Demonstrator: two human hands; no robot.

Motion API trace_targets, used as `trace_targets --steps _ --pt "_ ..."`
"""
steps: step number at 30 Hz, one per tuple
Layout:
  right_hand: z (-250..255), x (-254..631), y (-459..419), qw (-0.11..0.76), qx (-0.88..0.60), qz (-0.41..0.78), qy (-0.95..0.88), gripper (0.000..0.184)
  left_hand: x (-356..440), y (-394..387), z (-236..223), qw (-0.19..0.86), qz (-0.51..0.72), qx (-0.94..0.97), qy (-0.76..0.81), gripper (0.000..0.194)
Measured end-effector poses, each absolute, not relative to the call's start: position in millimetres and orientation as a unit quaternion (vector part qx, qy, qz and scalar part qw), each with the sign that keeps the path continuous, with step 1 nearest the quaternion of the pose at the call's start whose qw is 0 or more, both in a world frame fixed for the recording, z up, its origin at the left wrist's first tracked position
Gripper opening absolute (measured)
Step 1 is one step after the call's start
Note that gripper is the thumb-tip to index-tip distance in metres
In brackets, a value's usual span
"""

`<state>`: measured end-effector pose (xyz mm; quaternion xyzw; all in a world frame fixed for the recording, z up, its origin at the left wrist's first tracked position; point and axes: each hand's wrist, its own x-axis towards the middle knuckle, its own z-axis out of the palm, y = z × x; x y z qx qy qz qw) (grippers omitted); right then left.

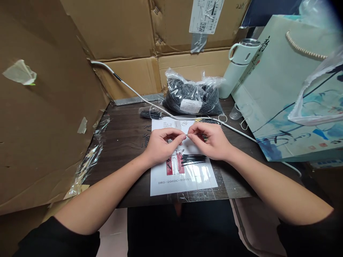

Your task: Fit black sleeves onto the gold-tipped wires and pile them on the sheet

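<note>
Fingertips nearly meeting, my left hand (166, 142) and my right hand (210, 140) pinch over a printed sheet (160, 187). Something tiny and dark shows between the fingertips, too small to name. Under them, a bundle of thin black wires (194, 159) lies on the sheet beside a red printed picture (169, 170) with a few short black pieces on it. Left of my left hand, several short black tube pieces (146, 137) are scattered on the dark tabletop. Behind my right hand lie more black wires with gold-coloured ends (198, 120), partly hidden.
A clear bag of black parts (191, 96) stands at the back, with a smaller clear bag of black pieces (150, 113) left of it. A white cable (139, 95) crosses the tabletop. On the right are a pale bottle (233, 76) and a paper bag (278, 92). Cardboard walls (120, 32) enclose the table.
</note>
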<state>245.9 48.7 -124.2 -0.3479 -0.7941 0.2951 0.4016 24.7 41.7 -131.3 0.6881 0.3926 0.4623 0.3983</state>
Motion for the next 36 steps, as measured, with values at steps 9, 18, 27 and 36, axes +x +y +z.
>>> trace_targets --steps 9,18,27,36 --pt "-130 246 54 0.356 -0.393 0.492 -0.691 0.022 19 44 -129 0.198 0.477 0.797 0.313 0.009" --pt "-129 245 58 0.345 -0.390 0.595 -0.612 0.030 15 48 -134 0.104 0.471 0.836 0.261 0.014" --pt "-126 247 59 0.373 -0.362 0.543 -0.660 0.035 19 44 -131 0.197 0.472 0.790 0.339 0.010" --pt "-122 245 54 0.374 -0.363 0.513 -0.682 0.028 19 44 -131 0.181 0.473 0.803 0.313 0.006"
